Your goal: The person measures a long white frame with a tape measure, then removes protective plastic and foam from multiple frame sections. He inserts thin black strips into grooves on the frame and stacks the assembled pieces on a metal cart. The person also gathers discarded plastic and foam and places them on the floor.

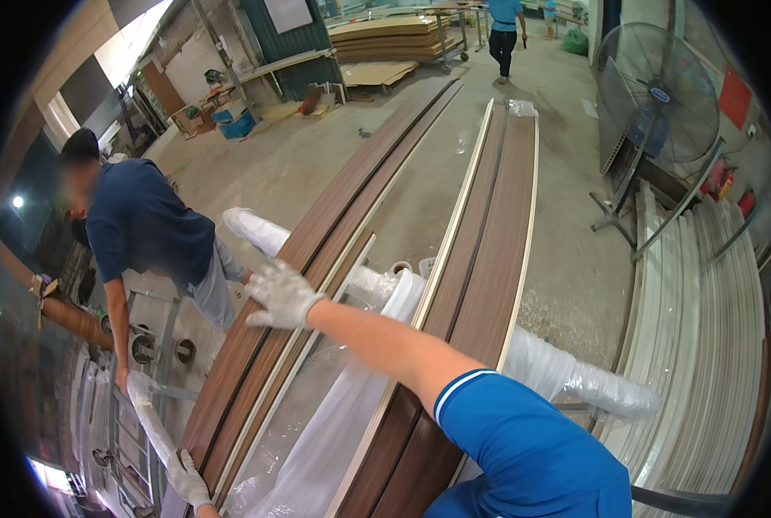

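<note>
Planks [338, 194], brown, lie as left row across a wrapped roll [256, 230]; second row [508, 242] to its right. Right hand [280, 295], gloved, over left row, fingers spread, contact unclear. Left hand [187, 479], gloved, by same row's near end, can't tell if pinching. Co-worker [151, 216] stands left.

Brown planks [513, 207] — seemingly wood-grained, off-white gloves [278, 298]

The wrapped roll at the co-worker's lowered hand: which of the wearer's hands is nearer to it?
Left. The left hand is beside the wrapped roll, at the edge of the brown planks; the right hand is farther forward, over them.
</note>
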A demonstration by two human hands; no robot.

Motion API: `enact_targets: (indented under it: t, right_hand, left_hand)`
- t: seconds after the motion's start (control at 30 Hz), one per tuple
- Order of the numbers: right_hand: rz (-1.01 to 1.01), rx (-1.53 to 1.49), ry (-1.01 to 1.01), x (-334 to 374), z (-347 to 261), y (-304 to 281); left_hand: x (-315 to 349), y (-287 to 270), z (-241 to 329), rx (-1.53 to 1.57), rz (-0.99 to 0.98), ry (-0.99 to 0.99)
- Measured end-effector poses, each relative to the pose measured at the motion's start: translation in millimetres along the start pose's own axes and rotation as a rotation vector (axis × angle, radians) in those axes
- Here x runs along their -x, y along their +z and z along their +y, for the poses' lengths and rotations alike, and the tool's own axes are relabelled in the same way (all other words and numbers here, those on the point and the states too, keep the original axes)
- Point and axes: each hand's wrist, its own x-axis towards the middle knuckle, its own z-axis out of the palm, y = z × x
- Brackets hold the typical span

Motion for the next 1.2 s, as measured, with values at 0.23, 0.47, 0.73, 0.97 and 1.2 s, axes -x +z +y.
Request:
enact_targets:
  t: [0.23,0.47,0.73,0.97,1.2]
  right_hand:
    - [0.242,0.131,0.297,5,150,-30]
    - [0.174,0.193,0.411,7,182,-29]
    - [0.007,0.280,-0.581,-31,-24,39]
    - [-0.032,0.238,-0.651,-38,-168,71]
    - [-0.057,0.234,-0.550,-15,-281,98]
  left_hand:
    - [0,-9,9,0.029,-0.028,-0.033]
    - [13,-4,38,0.234,0.076,-0.208]
    - [45,-7,112,0.052,0.220,0.029]
    - [139,-102,90,0.360,-0.110,0.107]
    - [355,-201,-2,0.178,0.213,-0.207]
